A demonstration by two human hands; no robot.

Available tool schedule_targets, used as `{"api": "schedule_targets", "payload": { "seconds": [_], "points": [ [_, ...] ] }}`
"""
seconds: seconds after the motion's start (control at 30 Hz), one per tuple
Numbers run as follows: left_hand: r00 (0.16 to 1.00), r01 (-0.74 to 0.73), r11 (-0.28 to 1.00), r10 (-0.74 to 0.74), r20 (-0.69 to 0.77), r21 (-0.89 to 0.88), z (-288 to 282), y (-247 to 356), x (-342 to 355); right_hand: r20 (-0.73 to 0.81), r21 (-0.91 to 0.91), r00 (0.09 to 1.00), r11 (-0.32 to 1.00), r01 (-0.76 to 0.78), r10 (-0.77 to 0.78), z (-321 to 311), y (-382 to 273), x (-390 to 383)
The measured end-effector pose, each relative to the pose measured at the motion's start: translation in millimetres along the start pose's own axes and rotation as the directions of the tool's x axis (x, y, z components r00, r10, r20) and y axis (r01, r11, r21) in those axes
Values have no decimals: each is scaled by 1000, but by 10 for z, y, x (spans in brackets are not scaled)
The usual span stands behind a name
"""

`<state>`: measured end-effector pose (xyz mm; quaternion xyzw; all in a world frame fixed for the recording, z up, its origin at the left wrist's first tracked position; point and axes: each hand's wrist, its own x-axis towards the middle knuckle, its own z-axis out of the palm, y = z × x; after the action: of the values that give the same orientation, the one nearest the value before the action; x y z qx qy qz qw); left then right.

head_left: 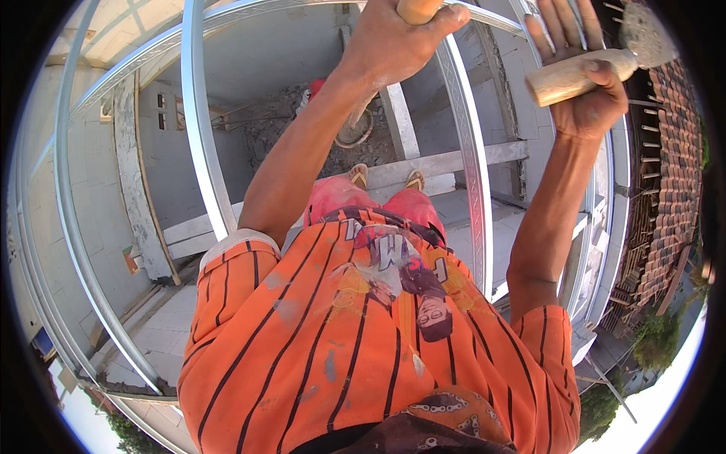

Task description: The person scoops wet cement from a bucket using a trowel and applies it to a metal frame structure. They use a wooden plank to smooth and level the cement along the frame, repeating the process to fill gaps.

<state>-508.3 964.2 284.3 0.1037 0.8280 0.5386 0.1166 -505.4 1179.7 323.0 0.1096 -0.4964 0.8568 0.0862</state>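
Note:
At the top edge, my left hand (pixel 393 41) is closed around a light wooden handle (pixel 418 9); the rest of that tool lies outside the picture. My right hand (pixel 578 94), raised at the upper right, holds a wooden-handled trowel (pixel 582 76) across the palm. Its thumb hooks over the handle while the fingers stretch upward behind it. The short, wide head of the trowel (pixel 649 38) is grey and crusted. Both hands are up near the shiny metal truss frame (pixel 465 121).
Metal channels (pixel 200 121) run on both sides of me. My sandalled feet (pixel 414 180) stand by a concrete beam (pixel 454 160), high above a rubble-strewn floor (pixel 272 125). Below, a round rim (pixel 355 136) shows beside something red. A tiled roof (pixel 673 174) lies at the right.

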Motion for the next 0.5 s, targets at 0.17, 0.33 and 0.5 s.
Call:
{"api": "schedule_targets", "payload": {
  "seconds": [0.17,0.33,0.5],
  "points": [
    [957,-269,952,247,153,143,-437,897,75,278,32,917,952,-306,285,-115,1732,-493],
    [876,-448,877,391,283,176,-474,1315,269,381,65,902,967,-247,204,127,1356,-508],
    [792,-569,808,489,365,151,-329,1518,310,214,136,977,990,-36,6,364,729,-458]
  ]
}}
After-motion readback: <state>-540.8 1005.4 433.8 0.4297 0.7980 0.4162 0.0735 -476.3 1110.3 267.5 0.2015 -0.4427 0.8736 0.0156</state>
